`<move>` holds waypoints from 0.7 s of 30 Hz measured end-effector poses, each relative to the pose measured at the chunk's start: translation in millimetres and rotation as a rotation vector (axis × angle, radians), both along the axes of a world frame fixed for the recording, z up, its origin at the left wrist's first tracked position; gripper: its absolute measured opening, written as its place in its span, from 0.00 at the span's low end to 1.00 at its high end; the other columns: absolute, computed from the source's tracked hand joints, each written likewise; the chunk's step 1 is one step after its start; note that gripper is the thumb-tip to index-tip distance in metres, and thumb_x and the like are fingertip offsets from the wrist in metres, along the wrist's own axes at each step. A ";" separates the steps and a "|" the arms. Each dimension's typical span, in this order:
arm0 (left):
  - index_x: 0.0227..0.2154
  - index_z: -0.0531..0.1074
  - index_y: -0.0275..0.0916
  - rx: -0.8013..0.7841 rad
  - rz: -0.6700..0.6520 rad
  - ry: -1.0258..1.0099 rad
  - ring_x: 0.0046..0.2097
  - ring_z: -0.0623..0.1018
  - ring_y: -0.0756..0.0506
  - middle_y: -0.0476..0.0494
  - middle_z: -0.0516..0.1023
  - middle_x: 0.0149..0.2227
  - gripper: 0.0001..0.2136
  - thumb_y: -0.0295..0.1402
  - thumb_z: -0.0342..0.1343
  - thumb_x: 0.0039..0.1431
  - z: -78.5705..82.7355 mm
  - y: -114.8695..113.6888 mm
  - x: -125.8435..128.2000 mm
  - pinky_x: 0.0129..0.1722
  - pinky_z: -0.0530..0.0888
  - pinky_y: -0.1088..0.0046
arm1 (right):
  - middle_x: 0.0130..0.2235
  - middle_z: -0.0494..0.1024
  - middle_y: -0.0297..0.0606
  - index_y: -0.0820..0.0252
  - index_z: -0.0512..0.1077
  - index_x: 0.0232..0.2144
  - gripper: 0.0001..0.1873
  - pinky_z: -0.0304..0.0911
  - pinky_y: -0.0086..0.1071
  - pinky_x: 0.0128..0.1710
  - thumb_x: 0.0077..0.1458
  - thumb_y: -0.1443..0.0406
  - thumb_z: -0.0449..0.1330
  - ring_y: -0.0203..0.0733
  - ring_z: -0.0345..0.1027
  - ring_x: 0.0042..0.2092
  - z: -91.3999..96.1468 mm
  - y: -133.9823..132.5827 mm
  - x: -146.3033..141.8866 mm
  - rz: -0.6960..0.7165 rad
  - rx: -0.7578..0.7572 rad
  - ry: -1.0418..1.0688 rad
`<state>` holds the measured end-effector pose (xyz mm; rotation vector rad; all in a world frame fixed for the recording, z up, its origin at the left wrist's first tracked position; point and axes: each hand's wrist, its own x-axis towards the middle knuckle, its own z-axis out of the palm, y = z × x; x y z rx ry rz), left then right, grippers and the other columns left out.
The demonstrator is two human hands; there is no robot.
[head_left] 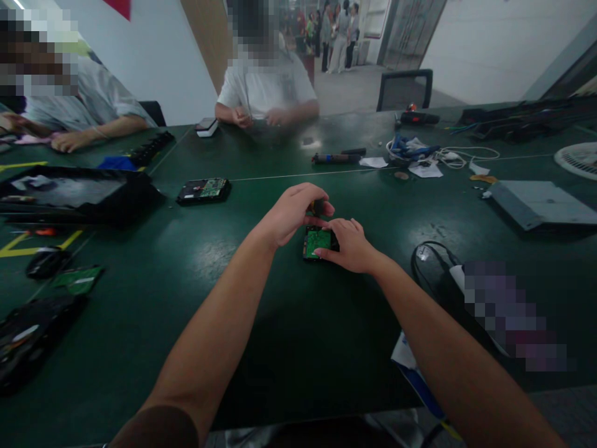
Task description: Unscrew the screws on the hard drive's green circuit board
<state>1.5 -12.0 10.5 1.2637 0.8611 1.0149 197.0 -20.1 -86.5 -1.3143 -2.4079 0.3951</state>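
A small hard drive (pixel 318 244) with its green circuit board facing up lies on the dark green table in front of me. My right hand (pixel 349 246) grips it from the right, the thumb on the near part of the board and the fingers along the far side. Just above its far edge, my left hand (pixel 298 211) curls around a dark-handled tool (pixel 319 206) with an orange-yellow part, which looks like a screwdriver. The tool's tip is hidden behind my fingers.
Another hard drive (pixel 204 190) lies to the left, near a black tray (pixel 74 190). A green circuit board (pixel 78 280) sits at far left. Cables (pixel 415 149), a silver metal box (pixel 545 204) and a black cord (pixel 431 249) are to the right. Two people sit across the table.
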 end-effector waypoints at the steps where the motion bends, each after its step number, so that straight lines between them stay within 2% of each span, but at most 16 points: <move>1: 0.33 0.75 0.37 0.023 0.011 0.023 0.41 0.78 0.43 0.40 0.78 0.36 0.08 0.37 0.58 0.58 -0.1 0.5 0.1 0.34 0.78 0.69 | 0.59 0.73 0.50 0.57 0.67 0.56 0.32 0.46 0.65 0.69 0.61 0.42 0.62 0.60 0.66 0.62 0.0 0.1 0.0 0.000 0.000 0.000; 5: 0.30 0.77 0.37 0.121 0.031 0.104 0.41 0.77 0.44 0.40 0.78 0.37 0.10 0.37 0.56 0.58 0.3 1.9 -0.6 0.30 0.74 0.73 | 0.59 0.74 0.49 0.56 0.67 0.55 0.31 0.46 0.65 0.69 0.60 0.43 0.62 0.60 0.66 0.62 0.0 0.1 0.3 0.000 0.000 0.002; 12: 0.36 0.74 0.37 -0.005 -0.010 0.002 0.39 0.80 0.43 0.40 0.80 0.35 0.08 0.37 0.58 0.59 0.6 0.0 0.9 0.33 0.77 0.69 | 0.58 0.74 0.47 0.54 0.68 0.55 0.30 0.46 0.65 0.69 0.60 0.43 0.63 0.60 0.66 0.62 -0.2 -0.4 0.6 -0.005 -0.002 0.018; 18: 0.29 0.77 0.38 0.104 0.046 0.092 0.40 0.78 0.44 0.41 0.78 0.36 0.08 0.36 0.56 0.57 -0.6 2.5 0.5 0.31 0.74 0.72 | 0.58 0.74 0.48 0.55 0.68 0.55 0.30 0.45 0.64 0.69 0.60 0.43 0.63 0.61 0.66 0.62 0.8 -0.9 -0.9 -0.009 -0.004 0.012; 21: 0.32 0.77 0.37 0.070 0.006 0.080 0.39 0.78 0.44 0.41 0.79 0.35 0.09 0.37 0.57 0.58 1.1 0.7 0.5 0.31 0.75 0.72 | 0.58 0.74 0.49 0.55 0.68 0.55 0.30 0.46 0.65 0.69 0.59 0.44 0.64 0.61 0.66 0.62 1.0 -0.7 -1.4 -0.011 -0.003 -0.002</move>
